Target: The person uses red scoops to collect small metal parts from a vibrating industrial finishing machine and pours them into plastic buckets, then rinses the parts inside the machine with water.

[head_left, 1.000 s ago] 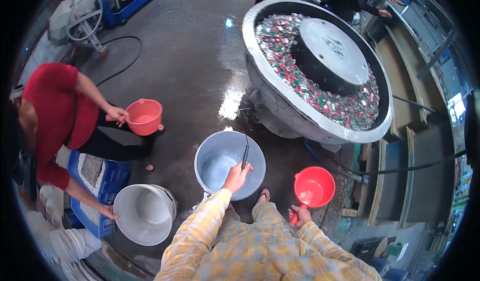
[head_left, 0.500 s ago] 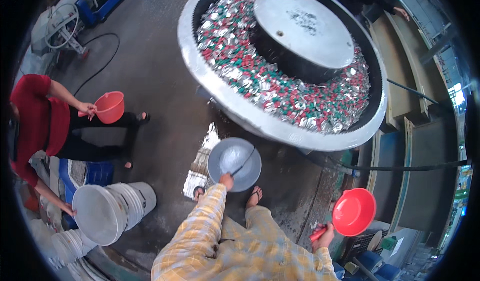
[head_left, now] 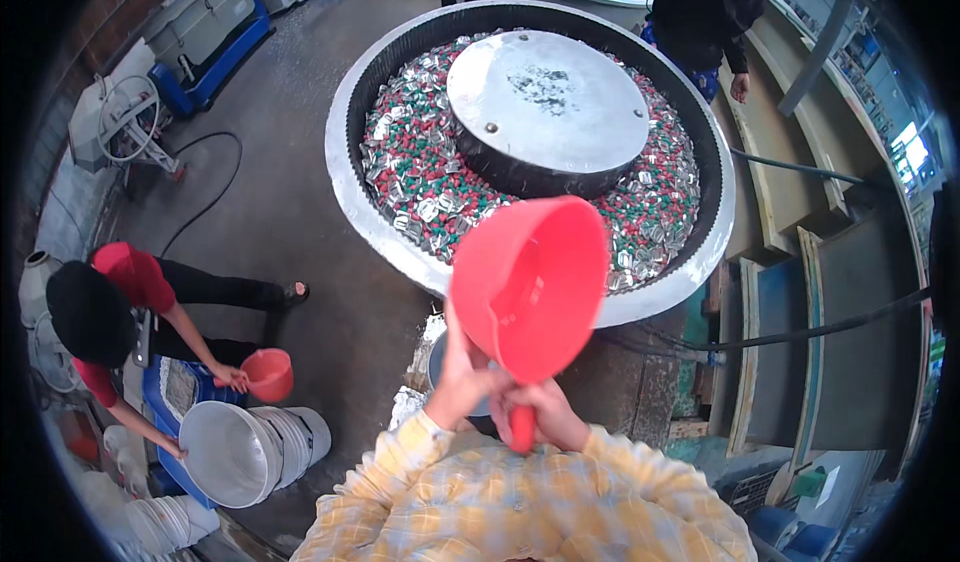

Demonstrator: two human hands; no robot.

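A red plastic dipper (head_left: 525, 272) is raised in front of me, tilted with its mouth toward the right. My right hand (head_left: 548, 409) is closed round its handle. Against the left underside of its bowl lies my left hand (head_left: 462, 377), thumb and fingers gripping it. Beyond the dipper stands a big round tumbling machine with a pale rim (head_left: 350, 177). Shiny metal pieces among red and green bits (head_left: 420, 177) fill its ring-shaped trough, around a flat grey centre lid (head_left: 555, 102). A grey-blue basin (head_left: 436, 364) at my feet is mostly hidden behind my hands.
At left, a person in a red top (head_left: 190, 317) holds another red dipper (head_left: 268, 374) and grips a white bucket (head_left: 215, 452) lying on its side. Someone in dark clothes (head_left: 690, 22) stands behind the machine. Shelving (head_left: 760, 362) and a black hose (head_left: 800, 336) are at right.
My left hand has left the dark stick-like thing over the basin and come to the dipper. The dipper has moved up from my right side to the middle. The co-worker has bent lower.
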